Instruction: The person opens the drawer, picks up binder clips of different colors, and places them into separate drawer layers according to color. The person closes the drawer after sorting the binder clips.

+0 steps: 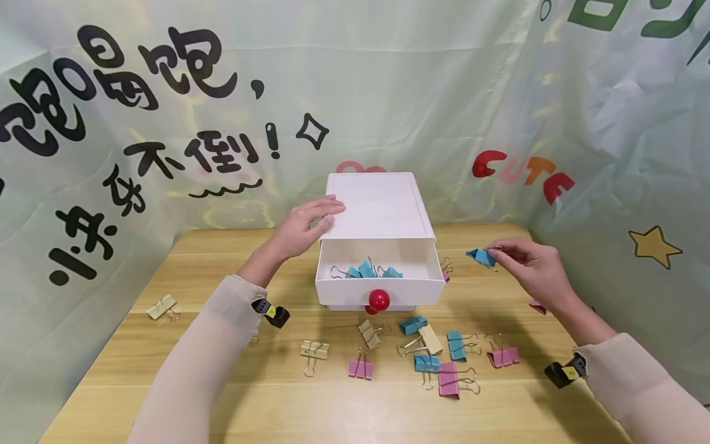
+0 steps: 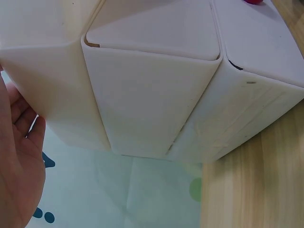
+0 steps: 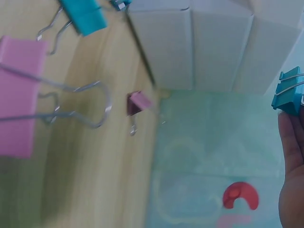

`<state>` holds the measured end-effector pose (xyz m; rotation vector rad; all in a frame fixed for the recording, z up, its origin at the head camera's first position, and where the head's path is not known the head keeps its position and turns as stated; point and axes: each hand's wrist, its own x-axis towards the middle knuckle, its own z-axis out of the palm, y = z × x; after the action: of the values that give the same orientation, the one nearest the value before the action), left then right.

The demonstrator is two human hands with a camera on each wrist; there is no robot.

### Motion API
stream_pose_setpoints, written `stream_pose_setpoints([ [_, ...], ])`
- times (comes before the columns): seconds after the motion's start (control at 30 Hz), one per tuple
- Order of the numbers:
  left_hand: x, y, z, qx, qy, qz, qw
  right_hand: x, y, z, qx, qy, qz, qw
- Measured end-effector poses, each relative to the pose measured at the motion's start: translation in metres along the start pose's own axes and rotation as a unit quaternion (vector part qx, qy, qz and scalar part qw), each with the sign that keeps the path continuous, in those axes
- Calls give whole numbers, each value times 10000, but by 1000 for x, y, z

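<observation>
A white drawer box (image 1: 379, 206) stands at the table's middle, its top drawer (image 1: 355, 291) pulled out by a red knob (image 1: 379, 300). Several blue binder clips (image 1: 366, 269) lie inside that drawer. My left hand (image 1: 304, 227) rests on the box's top left edge, fingers extended; the left wrist view shows the hand (image 2: 21, 156) beside the box wall. To the right of the box, above the table, my right hand (image 1: 529, 268) pinches a blue binder clip (image 1: 481, 256) between thumb and fingers. That clip (image 3: 288, 92) also shows at the fingertips in the right wrist view.
Blue, pink and cream binder clips, among them a pink one (image 1: 448, 379) and a cream one (image 1: 429, 340), lie before the box. Another cream clip (image 1: 161, 306) is at the far left. Pink clips lie right of the box. A printed cloth (image 1: 388, 92) hangs behind the table (image 1: 333, 413).
</observation>
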<state>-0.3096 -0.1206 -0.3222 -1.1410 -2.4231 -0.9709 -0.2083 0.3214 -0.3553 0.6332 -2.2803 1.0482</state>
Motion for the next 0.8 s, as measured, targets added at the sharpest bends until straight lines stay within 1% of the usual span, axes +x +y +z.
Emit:
stream_pose_setpoints([
  [0.1, 0, -1, 0, 18, -6, -6, 10000, 5, -15, -1, 36, 78, -345, 9994],
  [0.27, 0, -1, 0, 39, -21, -35, 10000, 15, -48, -2, 337, 225, -765, 9962],
  [0.33, 0, 0, 0, 40, -31, -44, 10000, 19, -57, -2, 454, 273, -983, 9937],
  [0.5, 0, 1, 0, 19, -51, -48, 10000, 28, -69, 1, 732, 241, -1553, 9849],
  [0.67, 0, 1, 0, -14, -37, -41, 10000, 38, -74, 10, 1142, 107, -2047, 9721],
  [0.73, 0, 1, 0, -21, -32, -43, 10000, 42, -73, 16, 1111, 53, -2292, 9670],
  [0.8, 0, 1, 0, -22, -30, -49, 10000, 47, -73, 21, 877, 59, -2584, 9620],
])
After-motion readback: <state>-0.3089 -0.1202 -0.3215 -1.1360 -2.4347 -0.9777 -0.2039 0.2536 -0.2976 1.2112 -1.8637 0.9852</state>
